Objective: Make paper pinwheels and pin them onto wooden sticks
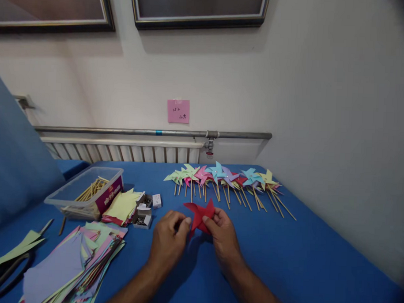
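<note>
A red paper pinwheel (pixel 201 215) with folded blades is held above the blue table. My right hand (pixel 224 232) grips it from the right, thumb pressed on its front near the middle and fingers behind. At the pinwheel's left side, my left hand (pixel 171 234) is closed with thumb and forefinger pinched together. Whatever may be between those fingertips is too small or hidden to make out. No stick shows on the red pinwheel. Beyond the hands lie finished pinwheels on sticks (pixel 216 171), in green, pink, blue, purple and yellow.
To the left are a clear plastic box (pixel 68 189) of wooden sticks, small open boxes of metal pins (pixel 142 219), yellow paper squares (pixel 122 206), a pile of coloured paper (pixel 57 270) and black-handled scissors (pixel 10 277). A radiator (pixel 129 152) runs along the wall behind.
</note>
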Demonstrator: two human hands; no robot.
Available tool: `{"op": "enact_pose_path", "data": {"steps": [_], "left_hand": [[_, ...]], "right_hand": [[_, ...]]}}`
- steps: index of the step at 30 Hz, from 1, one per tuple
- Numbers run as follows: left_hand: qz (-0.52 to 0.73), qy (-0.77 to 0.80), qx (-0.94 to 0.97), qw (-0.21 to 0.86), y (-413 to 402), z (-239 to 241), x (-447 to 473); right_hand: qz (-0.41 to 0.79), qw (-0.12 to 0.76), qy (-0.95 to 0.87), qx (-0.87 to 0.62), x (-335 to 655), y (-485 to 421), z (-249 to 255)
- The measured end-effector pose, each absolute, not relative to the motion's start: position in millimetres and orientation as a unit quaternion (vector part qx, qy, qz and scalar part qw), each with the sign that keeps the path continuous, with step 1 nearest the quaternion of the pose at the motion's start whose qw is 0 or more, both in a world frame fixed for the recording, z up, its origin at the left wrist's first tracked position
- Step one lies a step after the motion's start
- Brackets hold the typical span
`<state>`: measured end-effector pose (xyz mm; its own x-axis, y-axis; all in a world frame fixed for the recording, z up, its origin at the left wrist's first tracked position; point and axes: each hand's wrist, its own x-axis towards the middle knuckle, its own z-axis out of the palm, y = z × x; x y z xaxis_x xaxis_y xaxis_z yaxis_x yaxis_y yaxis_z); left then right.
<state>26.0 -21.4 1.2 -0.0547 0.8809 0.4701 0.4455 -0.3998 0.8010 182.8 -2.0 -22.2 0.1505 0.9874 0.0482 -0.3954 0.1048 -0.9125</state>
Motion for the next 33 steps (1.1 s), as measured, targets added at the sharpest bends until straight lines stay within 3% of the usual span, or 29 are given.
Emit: {"op": "enact_pose_path", "data": {"steps": [4,8,14,27,33], "left_hand": [[0.519,0.479,0.5,0.501,-14,3,29],[0.522,0.438,0.42,0.599,-12,4,32],[0.525,0.438,0.388,0.618,-9,3,32],[0.54,0.469,0.459,0.527,-5,-9,33],[0.559,0.461,0.416,0.55,-3,-7,31]], "right_hand": [[0.538,0.628,-0.396,-0.398,179,-7,-19],[0.53,0.613,-0.432,-0.395,171,-15,-16],[0.528,0.603,-0.435,-0.41,165,-20,-15],[0.52,0.599,-0.427,-0.433,169,-15,-19],[0.512,0.599,-0.428,-0.443,169,-14,-19]]}}
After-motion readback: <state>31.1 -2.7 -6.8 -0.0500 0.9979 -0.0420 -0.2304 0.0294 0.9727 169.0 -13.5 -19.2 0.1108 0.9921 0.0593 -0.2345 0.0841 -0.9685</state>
